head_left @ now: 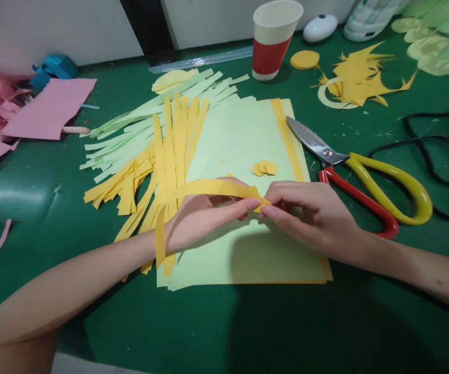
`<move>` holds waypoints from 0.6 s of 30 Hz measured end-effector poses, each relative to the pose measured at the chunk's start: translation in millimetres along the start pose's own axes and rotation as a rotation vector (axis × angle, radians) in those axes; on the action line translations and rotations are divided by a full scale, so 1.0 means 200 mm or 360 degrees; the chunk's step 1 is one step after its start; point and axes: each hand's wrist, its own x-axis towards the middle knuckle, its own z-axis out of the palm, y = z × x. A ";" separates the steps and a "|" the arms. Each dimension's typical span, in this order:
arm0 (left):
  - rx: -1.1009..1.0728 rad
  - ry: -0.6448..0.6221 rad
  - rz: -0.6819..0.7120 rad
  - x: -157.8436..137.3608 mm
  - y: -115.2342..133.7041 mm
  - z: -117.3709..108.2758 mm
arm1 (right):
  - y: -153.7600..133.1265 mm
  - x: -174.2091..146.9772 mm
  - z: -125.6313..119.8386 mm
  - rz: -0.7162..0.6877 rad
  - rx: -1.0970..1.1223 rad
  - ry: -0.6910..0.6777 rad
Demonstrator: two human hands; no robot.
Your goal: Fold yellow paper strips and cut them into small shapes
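A long yellow paper strip point(209, 187) is pinched at its folded right end by my left hand point(205, 215), and its free part curves back over that wrist. My right hand point(314, 208) pinches the tip of the same folded end, thumb against fingers. Both hands are just above a stack of pale green paper sheets point(209, 259). Just beyond my fingertips lie small folded yellow paper pieces point(264, 168). More yellow strips point(177, 140) lie on the left of the stack, partly under my left forearm.
Scissors point(328, 153) with one red and one yellow handle lie on the right. At the back stands a paper cup point(273, 41), near yellow paper scraps point(360, 78). Pale green strips point(131, 127) and pink paper point(51, 106) are on the left. A black cord point(415, 137) lies far right.
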 end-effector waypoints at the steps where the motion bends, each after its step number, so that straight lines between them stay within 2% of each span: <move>1: -0.0065 -0.0006 -0.0048 0.00 0.00 0.00 | 0.00 0.00 0.00 0.0002 0.0037 -0.0027; 5: -0.0175 -0.0079 -0.0152 0.00 0.01 0.00 | 0.01 0.00 -0.01 0.0039 0.0133 -0.0152; 12: -0.0010 -0.0081 -0.0340 0.00 0.04 0.00 | 0.01 0.00 -0.03 -0.0014 0.0201 -0.0171; 15: -0.0046 -0.0042 -0.0312 0.00 0.04 0.00 | 0.01 0.01 -0.03 0.0067 0.0250 -0.0177; 18: -0.0087 0.0113 -0.0217 -0.01 0.02 0.01 | 0.01 0.01 -0.02 0.0229 0.0322 -0.0164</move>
